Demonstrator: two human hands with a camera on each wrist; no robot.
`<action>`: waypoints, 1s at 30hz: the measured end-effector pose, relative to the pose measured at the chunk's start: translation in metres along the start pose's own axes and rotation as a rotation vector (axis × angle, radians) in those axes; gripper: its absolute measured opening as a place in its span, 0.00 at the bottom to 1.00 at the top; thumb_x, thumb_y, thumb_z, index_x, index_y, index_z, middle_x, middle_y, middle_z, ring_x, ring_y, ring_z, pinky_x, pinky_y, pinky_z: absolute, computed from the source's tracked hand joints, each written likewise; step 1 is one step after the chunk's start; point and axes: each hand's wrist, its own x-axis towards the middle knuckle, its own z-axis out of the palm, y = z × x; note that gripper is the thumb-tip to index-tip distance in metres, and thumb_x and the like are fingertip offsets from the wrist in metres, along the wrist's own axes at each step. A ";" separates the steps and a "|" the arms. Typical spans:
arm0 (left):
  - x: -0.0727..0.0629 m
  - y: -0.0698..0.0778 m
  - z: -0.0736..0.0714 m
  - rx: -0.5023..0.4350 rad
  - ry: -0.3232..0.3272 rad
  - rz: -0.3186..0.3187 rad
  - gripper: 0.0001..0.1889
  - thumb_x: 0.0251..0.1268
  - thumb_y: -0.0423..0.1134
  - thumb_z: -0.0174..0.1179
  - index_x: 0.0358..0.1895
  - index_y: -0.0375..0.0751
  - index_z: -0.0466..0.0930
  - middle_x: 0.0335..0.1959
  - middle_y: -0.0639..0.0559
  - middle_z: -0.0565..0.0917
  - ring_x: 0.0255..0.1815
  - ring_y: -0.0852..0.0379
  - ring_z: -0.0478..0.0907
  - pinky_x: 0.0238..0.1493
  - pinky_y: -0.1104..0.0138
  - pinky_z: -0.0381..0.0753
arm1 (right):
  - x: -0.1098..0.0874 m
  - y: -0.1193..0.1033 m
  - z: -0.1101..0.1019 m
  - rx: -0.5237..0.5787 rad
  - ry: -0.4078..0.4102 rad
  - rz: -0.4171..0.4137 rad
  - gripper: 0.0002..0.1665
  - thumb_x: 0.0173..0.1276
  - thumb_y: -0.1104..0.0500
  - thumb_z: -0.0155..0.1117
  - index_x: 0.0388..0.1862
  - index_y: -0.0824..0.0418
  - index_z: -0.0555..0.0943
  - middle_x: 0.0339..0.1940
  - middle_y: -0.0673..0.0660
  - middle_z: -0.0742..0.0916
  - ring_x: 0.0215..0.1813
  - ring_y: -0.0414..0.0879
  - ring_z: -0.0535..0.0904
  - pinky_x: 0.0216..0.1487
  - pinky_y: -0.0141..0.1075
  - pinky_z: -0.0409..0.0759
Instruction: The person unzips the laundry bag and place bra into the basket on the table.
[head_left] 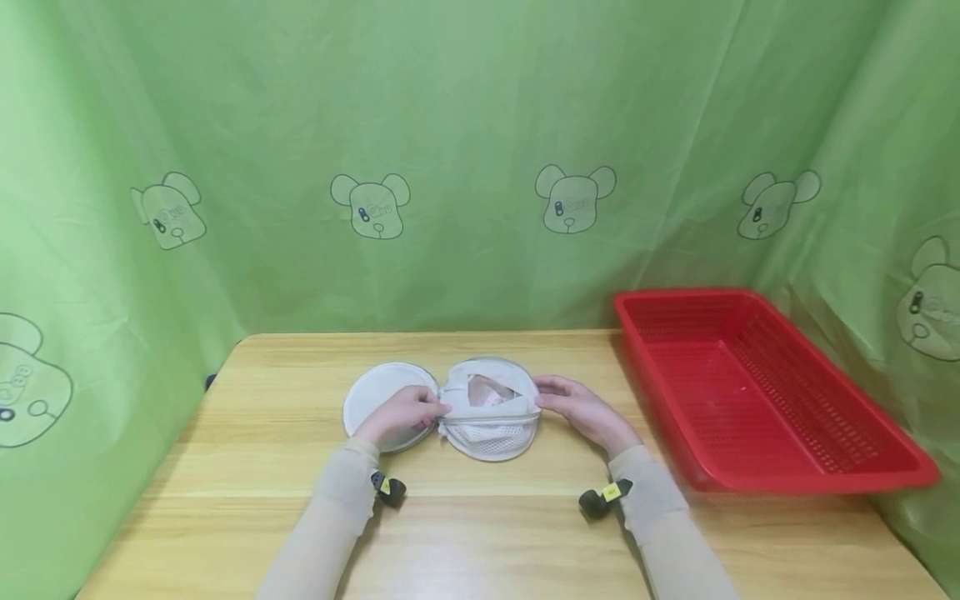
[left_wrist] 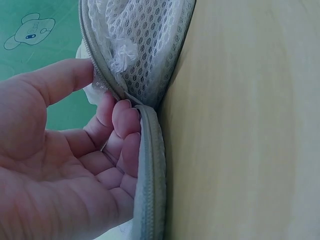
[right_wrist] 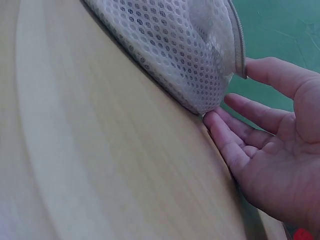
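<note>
A white mesh laundry bag (head_left: 491, 439) with a zippered rim sits near the middle of the table. Through its top opening some pale contents (head_left: 489, 392) show, their kind unclear. The bag's round lid (head_left: 367, 400) is folded out flat to the left. My left hand (head_left: 405, 414) holds the bag where lid and body join, its thumb against the zipper (left_wrist: 102, 70) and its other fingers curled at the seam. On the opposite side, my right hand (head_left: 588, 412) touches the bag with fairly straight fingers, its thumb at the zipper edge and fingertips by the base.
A large red plastic basket (head_left: 667, 417) stands on the right side of the wooden table (head_left: 465, 533). Green curtains (head_left: 472, 275) with bear-head drawings hang behind and on both sides. A small camera is strapped to each wrist.
</note>
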 end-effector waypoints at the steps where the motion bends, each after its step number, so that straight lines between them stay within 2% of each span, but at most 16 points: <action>1: 0.000 0.000 0.000 0.002 0.000 0.000 0.12 0.64 0.45 0.63 0.30 0.41 0.77 0.22 0.56 0.75 0.28 0.60 0.72 0.42 0.70 0.74 | 0.000 0.000 0.001 0.000 0.005 0.001 0.37 0.66 0.55 0.64 0.71 0.64 0.65 0.72 0.63 0.71 0.76 0.59 0.59 0.78 0.57 0.45; 7: -0.002 -0.001 0.001 0.014 0.006 0.003 0.14 0.64 0.46 0.63 0.26 0.41 0.76 0.21 0.57 0.73 0.27 0.60 0.71 0.42 0.70 0.73 | -0.002 -0.008 0.003 -0.039 0.042 0.004 0.39 0.64 0.50 0.68 0.71 0.58 0.66 0.71 0.59 0.73 0.74 0.57 0.64 0.77 0.55 0.55; 11: -0.003 0.000 0.001 0.019 0.012 0.011 0.14 0.64 0.46 0.63 0.26 0.40 0.75 0.21 0.56 0.73 0.27 0.59 0.71 0.41 0.69 0.73 | -0.003 -0.018 0.003 -0.082 0.107 -0.028 0.41 0.64 0.48 0.67 0.72 0.57 0.64 0.71 0.60 0.72 0.72 0.57 0.67 0.73 0.55 0.63; 17: -0.002 0.000 0.000 0.011 0.008 0.015 0.14 0.64 0.45 0.63 0.27 0.39 0.75 0.20 0.56 0.73 0.26 0.59 0.70 0.41 0.70 0.73 | -0.006 -0.042 0.009 -0.152 0.206 -0.162 0.34 0.69 0.54 0.62 0.71 0.61 0.65 0.70 0.64 0.73 0.71 0.58 0.68 0.73 0.56 0.63; 22: -0.003 0.001 0.001 0.003 0.008 0.011 0.14 0.63 0.45 0.63 0.27 0.39 0.75 0.20 0.56 0.72 0.26 0.59 0.70 0.40 0.70 0.72 | -0.008 -0.063 0.019 -0.207 0.232 -0.248 0.33 0.69 0.53 0.62 0.70 0.61 0.67 0.68 0.63 0.75 0.71 0.58 0.69 0.74 0.54 0.62; 30: -0.003 0.002 0.000 -0.002 0.011 0.020 0.13 0.64 0.44 0.63 0.27 0.40 0.74 0.21 0.56 0.73 0.26 0.59 0.70 0.37 0.69 0.73 | -0.004 -0.085 0.038 -0.181 0.234 -0.277 0.29 0.68 0.57 0.63 0.67 0.61 0.70 0.65 0.65 0.78 0.67 0.58 0.72 0.71 0.53 0.67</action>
